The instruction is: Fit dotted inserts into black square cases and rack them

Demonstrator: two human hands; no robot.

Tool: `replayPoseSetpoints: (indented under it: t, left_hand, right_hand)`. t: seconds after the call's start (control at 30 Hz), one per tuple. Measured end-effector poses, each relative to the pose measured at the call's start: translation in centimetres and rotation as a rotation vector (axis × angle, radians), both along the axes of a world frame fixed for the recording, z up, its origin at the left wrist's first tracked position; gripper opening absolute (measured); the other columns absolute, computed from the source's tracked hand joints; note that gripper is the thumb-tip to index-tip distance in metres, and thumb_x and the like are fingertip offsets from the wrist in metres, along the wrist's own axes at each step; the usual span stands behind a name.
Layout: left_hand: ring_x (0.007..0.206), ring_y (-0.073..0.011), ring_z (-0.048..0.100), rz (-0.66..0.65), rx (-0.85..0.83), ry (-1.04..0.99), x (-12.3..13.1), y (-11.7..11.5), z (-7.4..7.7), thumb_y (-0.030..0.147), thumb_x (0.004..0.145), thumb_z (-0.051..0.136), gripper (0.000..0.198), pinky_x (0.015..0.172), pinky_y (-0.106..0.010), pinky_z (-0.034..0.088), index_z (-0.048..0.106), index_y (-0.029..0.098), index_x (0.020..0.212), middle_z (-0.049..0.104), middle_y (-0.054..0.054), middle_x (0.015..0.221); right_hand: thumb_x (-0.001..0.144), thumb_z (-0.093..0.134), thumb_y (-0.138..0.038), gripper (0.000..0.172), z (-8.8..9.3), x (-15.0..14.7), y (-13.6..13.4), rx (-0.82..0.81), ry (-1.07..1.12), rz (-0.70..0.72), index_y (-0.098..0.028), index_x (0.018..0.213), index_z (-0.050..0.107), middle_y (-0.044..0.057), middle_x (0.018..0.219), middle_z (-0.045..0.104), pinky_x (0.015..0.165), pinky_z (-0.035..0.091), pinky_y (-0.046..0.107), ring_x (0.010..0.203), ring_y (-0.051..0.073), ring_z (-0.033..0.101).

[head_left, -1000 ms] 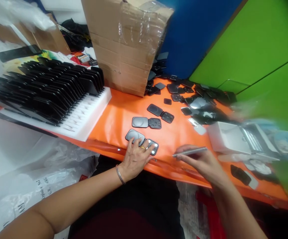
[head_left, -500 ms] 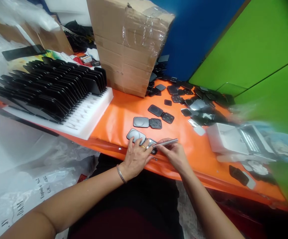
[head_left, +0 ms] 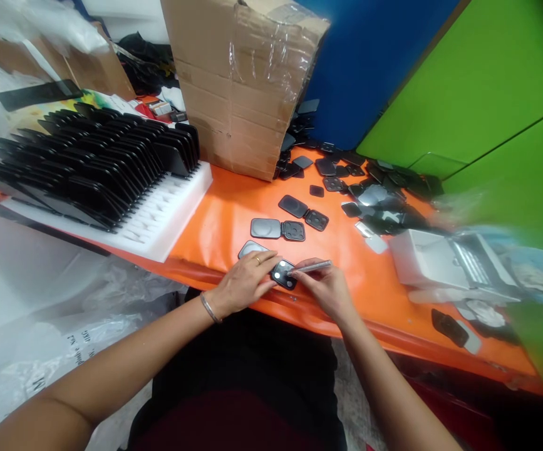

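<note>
At the table's front edge lies a hinged two-panel black case (head_left: 284, 274), opened flat. Its right panel shows several round recesses, some with bright silver discs in them. My left hand (head_left: 245, 279) grips this case near the hinge, thumb at the panel's lower edge, covering part of the grey left panel. Pinched in my right hand (head_left: 330, 291) is a thin silver rod (head_left: 315, 266), its tip at the right panel. Just behind lie two similar open cases, one nearer (head_left: 265, 228) and one farther back (head_left: 292, 205).
Many black panels stand upright in a white foam tray (head_left: 186, 207) at left. A tall cardboard box (head_left: 233, 94) stands behind. Loose black pieces (head_left: 384, 203) are heaped at back right, near a white box (head_left: 424, 260). A green panel (head_left: 487, 94) bounds the right side.
My left hand has shifted slightly left and turned, uncovering the right panel and its discs. The silver rod's tip has come onto that panel, my right hand staying nearly in place.
</note>
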State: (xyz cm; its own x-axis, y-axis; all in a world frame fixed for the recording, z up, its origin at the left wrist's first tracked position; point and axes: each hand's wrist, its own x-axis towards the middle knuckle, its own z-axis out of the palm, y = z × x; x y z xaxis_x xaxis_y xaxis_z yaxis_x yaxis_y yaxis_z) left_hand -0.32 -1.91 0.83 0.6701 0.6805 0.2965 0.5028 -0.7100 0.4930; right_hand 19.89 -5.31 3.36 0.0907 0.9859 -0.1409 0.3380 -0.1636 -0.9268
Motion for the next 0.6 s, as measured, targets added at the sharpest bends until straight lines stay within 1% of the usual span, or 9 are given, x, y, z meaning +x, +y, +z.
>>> replayPoseSetpoints:
  t: [0.07,0.17,0.23,0.3,0.37,0.5,0.53,0.6]
  left_hand:
    - [0.121,-0.0246,0.044,-0.023,-0.013,0.012,-0.3,1.1,0.2,0.029,0.085,0.06,0.049,0.103,-0.043,0.038,0.046,0.018,0.13,0.052,-0.01,0.129]
    - [0.114,-0.0232,0.047,-0.063,-0.02,0.041,-0.4,2.4,0.2,0.032,0.084,0.063,0.041,0.101,-0.04,0.039,0.055,0.018,0.122,0.057,-0.009,0.119]
    - [0.111,-0.0213,0.048,-0.068,-0.014,0.045,-0.3,2.8,0.0,0.036,0.085,0.062,0.038,0.099,-0.038,0.039,0.058,0.021,0.12,0.057,-0.008,0.116]
    - [0.11,-0.0212,0.047,-0.065,-0.001,0.04,-0.3,2.9,-0.3,0.04,0.085,0.06,0.038,0.097,-0.038,0.039,0.058,0.026,0.121,0.056,-0.007,0.115]
    - [0.111,-0.0215,0.047,-0.083,0.016,0.025,-0.3,2.8,-0.7,0.042,0.085,0.06,0.036,0.097,-0.039,0.038,0.06,0.03,0.119,0.055,-0.007,0.116]
    - [0.115,-0.0218,0.046,-0.209,0.096,-0.01,-0.6,2.6,-1.3,0.036,0.089,0.055,0.021,0.1,-0.041,0.031,0.068,0.031,0.105,0.057,-0.006,0.118]
    - [0.115,-0.0216,0.046,-0.221,0.112,-0.016,-0.6,2.5,-1.4,0.034,0.091,0.053,0.02,0.101,-0.042,0.03,0.069,0.03,0.103,0.059,-0.005,0.117]
    - [0.114,-0.0208,0.048,-0.202,0.122,-0.027,-0.5,2.4,-1.6,0.032,0.093,0.05,0.021,0.101,-0.043,0.028,0.069,0.029,0.1,0.061,-0.005,0.116]
  right_hand:
    - [0.073,0.068,-0.036,0.022,-0.4,-0.5,-0.1,0.003,-0.044,0.002,-0.016,0.079,0.063,0.007,0.08,0.068,0.069,0.054,0.033,0.073,0.021,0.065]
    - [0.077,0.063,-0.031,0.015,-1.0,-0.9,-0.1,0.083,-0.231,0.041,-0.017,0.081,0.062,0.008,0.08,0.068,0.068,0.052,0.033,0.073,0.021,0.064]
    - [0.079,0.059,-0.026,0.008,-1.0,-1.1,0.1,0.173,-0.397,0.122,-0.018,0.08,0.061,0.009,0.085,0.067,0.072,0.05,0.033,0.077,0.022,0.063]
    - [0.081,0.055,-0.02,0.007,-0.8,-1.3,0.4,0.221,-0.512,0.215,-0.018,0.077,0.059,0.008,0.084,0.066,0.072,0.047,0.032,0.078,0.021,0.062]
    - [0.081,0.052,-0.017,0.009,-0.3,-1.4,0.8,0.193,-0.556,0.28,-0.018,0.075,0.058,0.007,0.078,0.066,0.068,0.046,0.029,0.072,0.019,0.061]
    - [0.08,0.053,-0.015,0.008,0.3,-1.7,1.3,0.093,-0.564,0.318,-0.018,0.074,0.058,0.005,0.07,0.065,0.061,0.043,0.026,0.063,0.017,0.06]
    - [0.079,0.053,-0.015,0.008,0.4,-1.7,1.4,0.083,-0.568,0.319,-0.018,0.073,0.059,0.005,0.07,0.066,0.06,0.042,0.025,0.062,0.017,0.06]
    - [0.076,0.054,-0.013,0.008,0.5,-1.9,1.5,0.076,-0.579,0.309,-0.018,0.071,0.059,0.005,0.069,0.066,0.06,0.042,0.025,0.062,0.017,0.06]
